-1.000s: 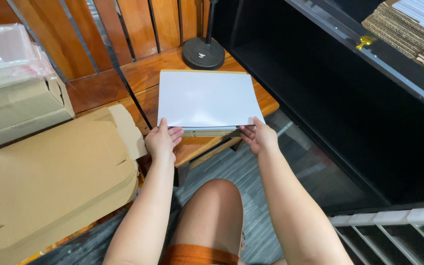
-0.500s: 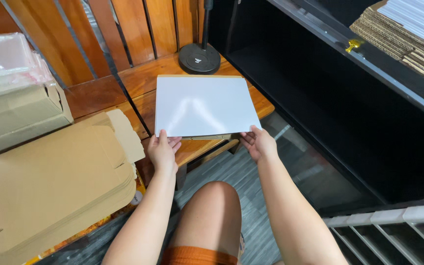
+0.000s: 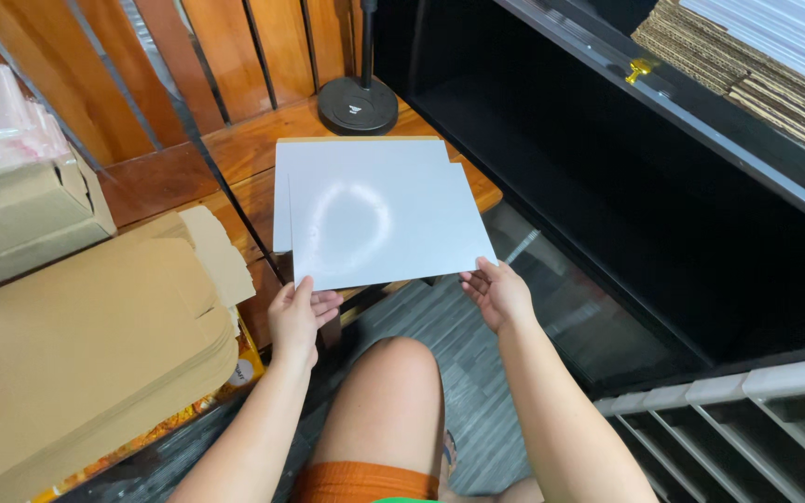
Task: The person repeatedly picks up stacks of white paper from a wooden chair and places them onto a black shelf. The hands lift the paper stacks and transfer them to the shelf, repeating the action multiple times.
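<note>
Sheets: a flat, glossy white square board (image 3: 379, 210) lies on top of a second white sheet whose edges show at its left side and far right corner; a pale ring of light reflects off the top one.
Where the sheets lie: on a low reddish-brown wooden table (image 3: 244, 149), with the near edge jutting past the table's front, over the person's bare knee.
Left hand (image 3: 298, 317): at the near left corner of the board, thumb on top, fingers curled underneath, pinching the edge.
Right hand (image 3: 498, 293): at the near right corner of the board, fingertips touching the edge, fingers loosely bent and slightly spread; whether it grips the board I cannot tell.
Beyond the board: a round black stand base (image 3: 358, 104) with an upright pole sits on the table just past the far edge.
Left of the board: a stack of flat brown cardboard box blanks (image 3: 86, 345), and farther left a brown carton topped with clear plastic bags (image 3: 11, 177).
Right of the board: a black open shelf unit (image 3: 626, 214), with corrugated cardboard sheets (image 3: 757, 65) stacked on top.
</note>
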